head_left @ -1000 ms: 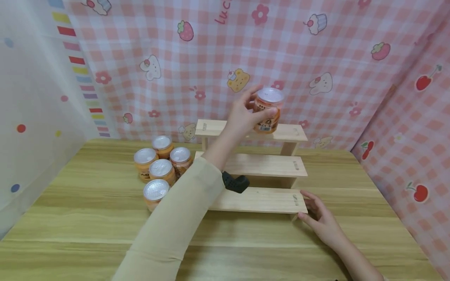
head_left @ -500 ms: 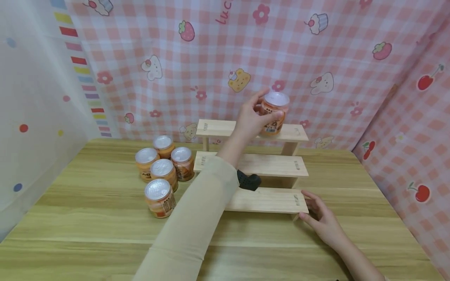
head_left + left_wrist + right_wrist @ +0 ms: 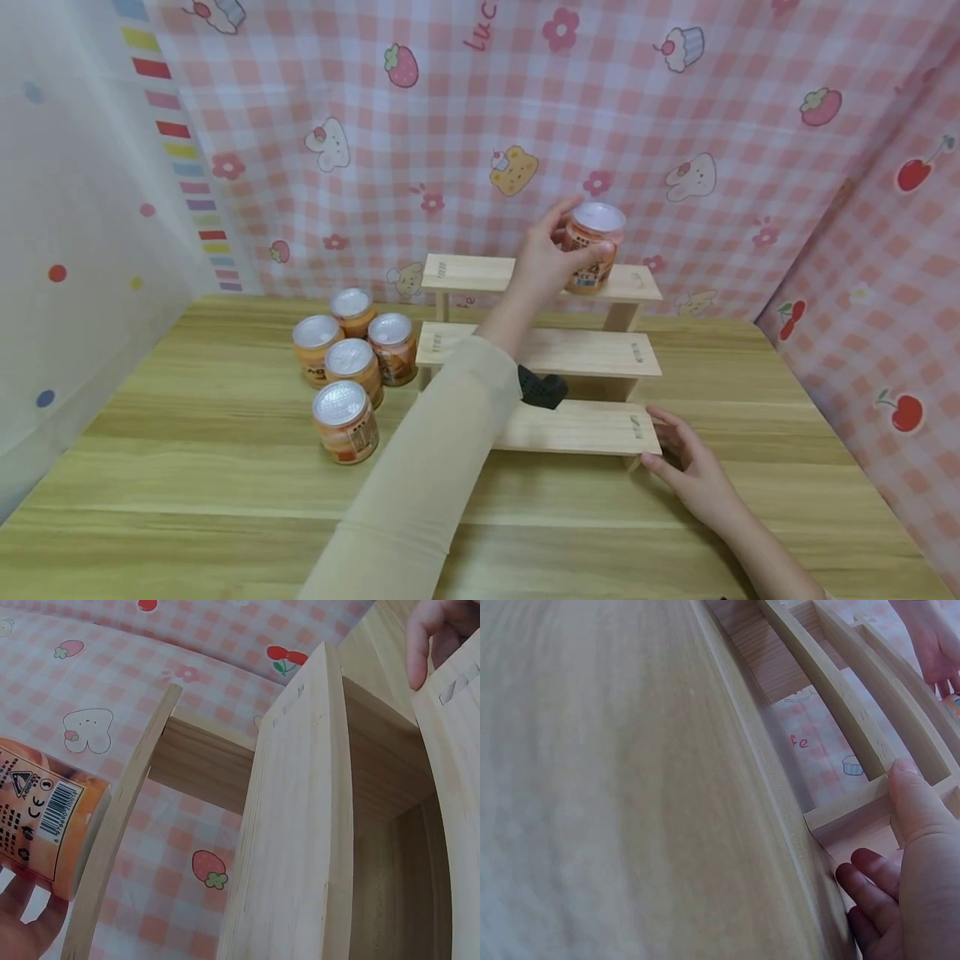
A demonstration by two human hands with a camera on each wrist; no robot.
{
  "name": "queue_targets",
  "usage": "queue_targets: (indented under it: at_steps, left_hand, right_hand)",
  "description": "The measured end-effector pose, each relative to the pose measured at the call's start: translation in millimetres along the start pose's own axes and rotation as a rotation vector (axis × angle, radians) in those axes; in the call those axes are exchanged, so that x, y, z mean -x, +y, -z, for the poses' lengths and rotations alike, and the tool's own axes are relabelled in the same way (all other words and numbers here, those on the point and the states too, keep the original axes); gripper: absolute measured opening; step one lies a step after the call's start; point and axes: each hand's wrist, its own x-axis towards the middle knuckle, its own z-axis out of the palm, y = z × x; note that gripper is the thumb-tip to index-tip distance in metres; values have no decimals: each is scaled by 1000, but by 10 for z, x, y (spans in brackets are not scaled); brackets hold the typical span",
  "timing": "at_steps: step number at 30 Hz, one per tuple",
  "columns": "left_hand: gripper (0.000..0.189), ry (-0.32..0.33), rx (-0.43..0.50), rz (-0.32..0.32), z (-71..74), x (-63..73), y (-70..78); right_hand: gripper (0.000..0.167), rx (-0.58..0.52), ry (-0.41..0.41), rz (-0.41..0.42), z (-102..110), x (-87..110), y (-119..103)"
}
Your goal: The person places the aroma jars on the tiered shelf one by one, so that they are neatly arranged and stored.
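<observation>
My left hand (image 3: 551, 257) grips an orange-labelled can (image 3: 592, 250) with a silver lid, thumb in front and fingers round the far side. The can is upright at the right part of the top board of a three-step wooden display rack (image 3: 540, 429). In the left wrist view, the can (image 3: 45, 817) has a barcode, and its base is right at the board's edge. My right hand (image 3: 693, 475) holds the right end of the lowest board. The right wrist view shows its thumb (image 3: 915, 799) on the board's edge and the other fingers curled below.
Several similar cans (image 3: 347, 421) stand grouped on the wood-grain table (image 3: 187, 500), left of the rack. A pink checked cloth (image 3: 450, 125) hangs behind, with more cloth at both sides. A black strap-like piece (image 3: 543, 390) shows beside the left sleeve (image 3: 420, 467).
My left hand has moved the can right and down onto the top board's right part. The right hand stays at the lowest board's end. The view has shifted slightly.
</observation>
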Motion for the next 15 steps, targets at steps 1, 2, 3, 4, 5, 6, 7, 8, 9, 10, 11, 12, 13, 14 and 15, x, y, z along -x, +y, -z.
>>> queue_targets:
  at_steps: [1,2,3,4,5,6,7,8,9,10,11,12,13,14,15]
  left_hand:
    - [75,1,0,2,-6,-2,-3]
    - [75,1,0,6,-11,-3,-4]
    - [75,0,-2,9,-15,-2,-4]
    - [75,-1,-4,13,-14,-2,-1]
    - [75,-4,-9,13,-12,-2,1]
    - [75,-8,-14,14,-11,0,6]
    - [76,-10,-18,16,-10,3,9]
    - [76,-14,-22,17,-8,6,12]
    - [77,-15,-24,19,-8,10,11]
    - [77,-17,-24,20,-7,16,11]
    - [77,-17,-23,20,-4,25,9]
    - [78,-15,-16,23,-1,37,7]
    - [78,-10,-5,25,4,49,3]
    - [78,-4,8,26,10,63,-4]
    - [77,4,22,26,19,82,-10]
  right_hand:
    - [60,2,0,1,3,3,2]
    - [61,2,0,0,7,5,5]
    - [61,2,1,0,9,7,7]
    - [61,3,1,-1,11,4,8]
    - [61,3,1,0,12,1,9]
    - [61,4,2,0,12,-1,10]
    - [61,4,2,0,12,-1,11]
    - [61,1,3,-1,11,-2,12]
    - [60,-1,3,-1,9,-1,12]
    - [60,-4,3,-2,8,0,13]
    - [60,-5,3,-1,6,1,13]
    - [60,-6,3,-2,5,2,13]
    - [60,-6,3,-4,4,4,13]
    - [60,-6,3,-5,4,5,12]
    - [60,-5,3,-7,4,6,11]
